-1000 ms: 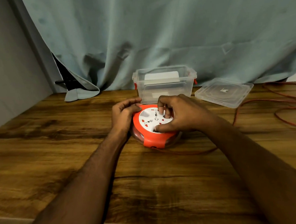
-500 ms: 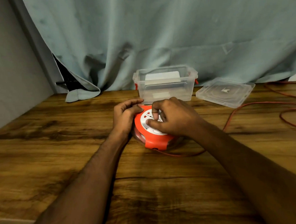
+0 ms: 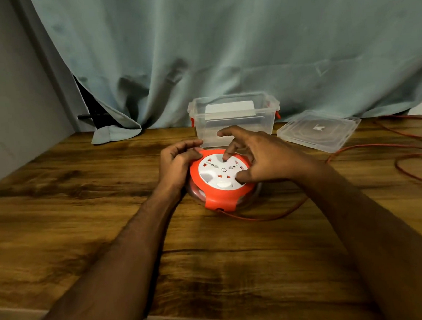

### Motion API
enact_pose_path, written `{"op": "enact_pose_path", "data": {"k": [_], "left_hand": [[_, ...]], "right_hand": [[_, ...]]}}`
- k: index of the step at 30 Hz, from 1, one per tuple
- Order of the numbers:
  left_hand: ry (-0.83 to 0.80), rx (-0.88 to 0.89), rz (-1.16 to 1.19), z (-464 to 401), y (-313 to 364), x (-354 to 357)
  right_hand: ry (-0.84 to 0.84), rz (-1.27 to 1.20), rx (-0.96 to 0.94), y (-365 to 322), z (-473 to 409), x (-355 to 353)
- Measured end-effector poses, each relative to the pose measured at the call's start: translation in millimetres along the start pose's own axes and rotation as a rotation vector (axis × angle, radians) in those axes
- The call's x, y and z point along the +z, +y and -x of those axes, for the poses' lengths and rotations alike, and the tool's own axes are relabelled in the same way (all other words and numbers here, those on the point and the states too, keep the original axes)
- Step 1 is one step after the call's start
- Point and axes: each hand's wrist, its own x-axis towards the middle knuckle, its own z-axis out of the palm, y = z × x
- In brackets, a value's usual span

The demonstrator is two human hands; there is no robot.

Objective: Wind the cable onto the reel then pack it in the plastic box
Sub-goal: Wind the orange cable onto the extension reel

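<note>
An orange cable reel [image 3: 220,199] with a white socket face lies flat on the wooden table [image 3: 84,218]. My left hand [image 3: 177,162] grips its left rim, fingers curled over the edge. My right hand [image 3: 257,156] rests on the white face, a fingertip and the thumb pressing on it. A thin orange cable [image 3: 271,215] leaves the reel's front and runs right across the table in loose loops [image 3: 414,160]. The clear plastic box [image 3: 234,118] stands open just behind the reel.
The box's clear lid [image 3: 319,131] lies on the table to the right of the box. A grey-blue curtain [image 3: 222,46] hangs along the back edge. A grey wall [image 3: 6,99] closes the left side.
My right hand has turned on the reel's white face, from covering its left part to its right part, fingers spread. The cable loop in front of the reel has shifted. My left hand keeps its grip.
</note>
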Motion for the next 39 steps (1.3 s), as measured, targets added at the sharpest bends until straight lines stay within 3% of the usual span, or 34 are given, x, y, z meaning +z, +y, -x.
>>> {"op": "enact_pose_path", "data": {"k": [8,18,26,32,39], "left_hand": [[-0.006,0.004,0.038,-1.2,0.4,0.4],[-0.005,0.009,0.029,-0.7,-0.7,0.7],[-0.015,0.017,0.023,-0.8,-0.8,0.4],[-0.023,0.008,0.033,-1.1,-1.1,-0.9],[-0.010,-0.006,0.018,-0.1,1.3,0.8]], "right_hand": [[0.009,0.002,0.019,2.6,-1.0,2.3],[0.182,0.286,0.038,-13.9,-6.1,26.0],[0.287,0.158,0.108,-20.0,-13.1,38.9],[0.206,-0.051,-0.061,-2.6,-5.7,18.9],[0.102,-0.166,-0.075,9.4,-0.2,4.8]]}}
